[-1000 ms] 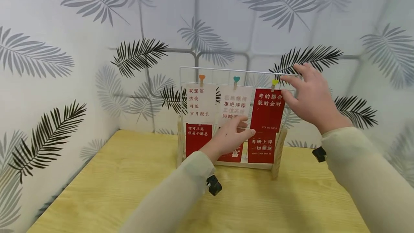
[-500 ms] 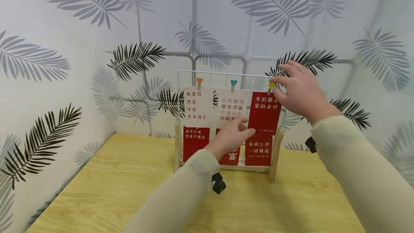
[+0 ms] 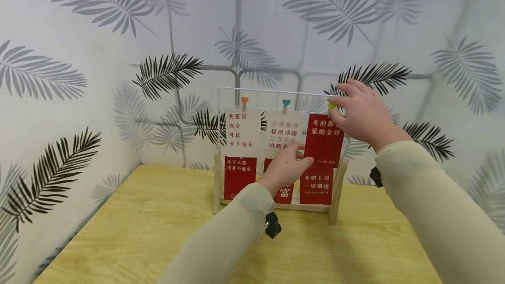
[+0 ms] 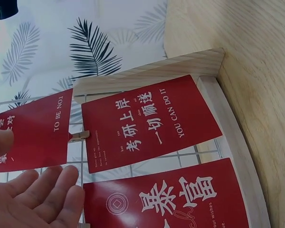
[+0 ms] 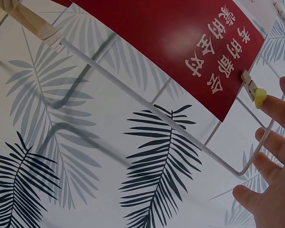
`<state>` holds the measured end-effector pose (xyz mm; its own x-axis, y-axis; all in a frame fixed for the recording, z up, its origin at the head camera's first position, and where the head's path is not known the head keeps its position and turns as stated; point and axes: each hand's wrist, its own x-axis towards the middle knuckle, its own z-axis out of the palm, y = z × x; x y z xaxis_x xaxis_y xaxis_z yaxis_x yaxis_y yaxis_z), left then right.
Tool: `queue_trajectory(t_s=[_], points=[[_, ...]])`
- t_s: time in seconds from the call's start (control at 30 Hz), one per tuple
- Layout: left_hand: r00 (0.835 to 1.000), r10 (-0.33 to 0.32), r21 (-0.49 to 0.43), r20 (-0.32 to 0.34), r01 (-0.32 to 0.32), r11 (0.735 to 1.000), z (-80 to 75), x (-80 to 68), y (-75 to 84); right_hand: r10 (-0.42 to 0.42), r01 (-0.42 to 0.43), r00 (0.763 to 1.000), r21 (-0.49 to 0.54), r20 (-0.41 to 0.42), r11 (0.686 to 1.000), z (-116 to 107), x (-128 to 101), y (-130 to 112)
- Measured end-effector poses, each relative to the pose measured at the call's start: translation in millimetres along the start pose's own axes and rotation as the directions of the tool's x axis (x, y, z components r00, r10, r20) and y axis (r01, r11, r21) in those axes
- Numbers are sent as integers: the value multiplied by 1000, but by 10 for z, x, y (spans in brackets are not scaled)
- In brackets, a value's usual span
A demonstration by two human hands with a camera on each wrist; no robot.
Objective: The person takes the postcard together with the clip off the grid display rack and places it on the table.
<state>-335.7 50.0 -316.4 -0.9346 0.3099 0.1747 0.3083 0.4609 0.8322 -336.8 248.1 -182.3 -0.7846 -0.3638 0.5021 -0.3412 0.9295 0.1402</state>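
In the head view, my right hand (image 3: 360,111) is at the top right of a white wire grid rack, beside the yellow heart clip (image 5: 260,97). One fingertip meets the yellow heart in the right wrist view, while the other fingers are spread. From this clip hangs a red card (image 3: 324,143) with white writing. My left hand (image 3: 288,163) is in front of the rack, its fingers loosely bent and its thumb by the red card's lower left edge. Whether it touches the card is unclear. The left wrist view has the left hand (image 4: 38,197) at that card's edge.
Two white cards hang by the orange heart clip (image 3: 244,101) and the teal heart clip (image 3: 286,104). Several red cards, such as the lower right one (image 3: 317,187), form a row below. The rack's wooden base (image 3: 276,206) stands on a yellow wood-grain table (image 3: 150,218) against a leaf-patterned wall.
My right hand has moved slightly left and down, closer to the yellow clip. My left hand stays before the rack, shifted a little to the right. The cards still hang in place.
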Motion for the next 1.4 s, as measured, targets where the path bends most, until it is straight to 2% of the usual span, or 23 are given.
queue_trajectory(t_s=[0.23, 0.37, 0.7, 0.93, 1.13, 1.27, 1.4], points=[[990, 65, -24, -126, -68, 997, 30, 62, 13, 16, -15, 1000, -10, 20, 1000, 5, 16, -26], [982, 86, -32, -168, -92, 995, 43, 96, 33, 36, -36, 999, 1, 29, 999, 34, 9, -31], [978, 111, -15, -174, -116, 993, 112, 163, 42, 69, -67, 997, 62, -18, 996, 133, 3, -15], [983, 81, -122, -165, -102, 987, 106, 157, 39, 83, -79, 996, 123, -35, 989, 185, 30, -20], [980, 99, -89, -172, -115, 989, 64, 134, 24, 96, -86, 994, 182, -46, 979, 204, 42, -13], [971, 146, -18, -190, -152, 988, 32, 147, 21, 118, -97, 990, 226, -78, 969, 189, 54, -14], [966, 163, 27, -200, -161, 987, 10, 159, 19, 124, -100, 988, 237, -91, 966, 180, 71, -21]])
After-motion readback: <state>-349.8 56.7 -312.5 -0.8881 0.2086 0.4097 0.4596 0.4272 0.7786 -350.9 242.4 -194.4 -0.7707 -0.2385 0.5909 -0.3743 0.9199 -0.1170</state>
